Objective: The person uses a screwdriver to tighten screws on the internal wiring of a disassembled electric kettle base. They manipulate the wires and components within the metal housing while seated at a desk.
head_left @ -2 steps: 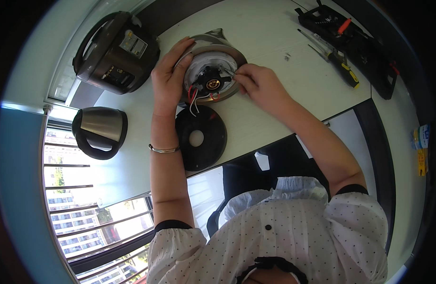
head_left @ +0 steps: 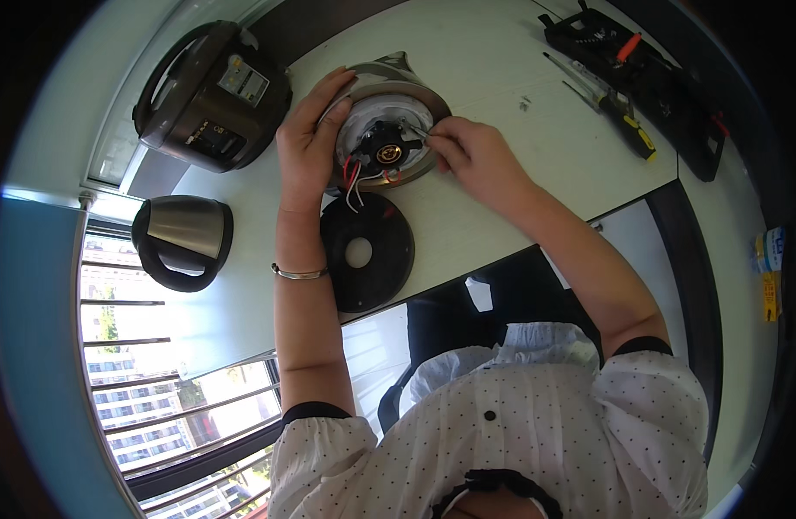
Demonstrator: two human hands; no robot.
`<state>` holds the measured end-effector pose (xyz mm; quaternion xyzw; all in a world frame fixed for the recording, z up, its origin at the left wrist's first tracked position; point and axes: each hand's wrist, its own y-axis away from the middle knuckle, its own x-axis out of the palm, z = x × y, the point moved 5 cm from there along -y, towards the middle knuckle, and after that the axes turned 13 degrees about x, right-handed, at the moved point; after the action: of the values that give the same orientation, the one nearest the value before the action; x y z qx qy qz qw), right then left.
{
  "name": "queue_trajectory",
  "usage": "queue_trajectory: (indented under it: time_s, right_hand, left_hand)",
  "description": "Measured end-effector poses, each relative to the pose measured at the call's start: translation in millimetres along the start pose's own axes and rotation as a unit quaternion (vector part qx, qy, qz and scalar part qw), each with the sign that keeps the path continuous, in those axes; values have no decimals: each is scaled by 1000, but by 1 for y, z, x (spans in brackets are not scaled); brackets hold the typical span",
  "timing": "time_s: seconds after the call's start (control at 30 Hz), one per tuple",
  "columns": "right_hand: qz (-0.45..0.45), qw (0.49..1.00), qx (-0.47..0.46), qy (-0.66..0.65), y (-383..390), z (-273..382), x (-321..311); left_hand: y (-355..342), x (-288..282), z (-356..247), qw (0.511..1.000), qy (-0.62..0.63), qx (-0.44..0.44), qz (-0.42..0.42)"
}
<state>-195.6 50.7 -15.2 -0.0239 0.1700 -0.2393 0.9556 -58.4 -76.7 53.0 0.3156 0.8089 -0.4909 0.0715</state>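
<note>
A metal kettle body (head_left: 418,91) lies with its opened underside towards me, its spout at the far end. A round black connector (head_left: 386,149) sits in the middle of that underside, with red and white wires (head_left: 354,183) hanging from it. My left hand (head_left: 310,138) grips the body's left side, thumb on the rim. At the right rim my right hand (head_left: 467,151) is closed in a pinch on a thin metal piece (head_left: 418,131), whose inner end reaches beside the connector; its kind is too small to tell. A round black base cover (head_left: 389,259) with a central hole lies just nearer.
A brown rice cooker (head_left: 212,104) stands at the far left, with another steel kettle (head_left: 184,242) nearer by the window. On the right are a yellow-and-black screwdriver (head_left: 627,130) and an opened black tool case (head_left: 666,95). Small bits (head_left: 525,103) lie on the white tabletop (head_left: 493,60).
</note>
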Motion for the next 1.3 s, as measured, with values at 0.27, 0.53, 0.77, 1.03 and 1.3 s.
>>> queue_trajectory:
  time_s: [0.27,0.53,0.77,1.03,1.3]
  right_hand:
    - [-10,1000,-12,-8,1,2,-1]
    - [45,996,34,-70,-4,-6,1]
    - [44,998,41,-11,-8,-3,2]
    - [-112,964,-129,205,0,13,4]
    - [-123,979,-111,116,4,11,8]
  left_hand:
    - [0,0,-1,1000,-1,8,-2]
    - [0,0,0,1000,-3,5,-2]
    - [0,0,-2,1000,8,0,-3]
    - [0,0,-3,1000,-24,17,-5]
    - [1,-4,-2,999,-27,41,-13]
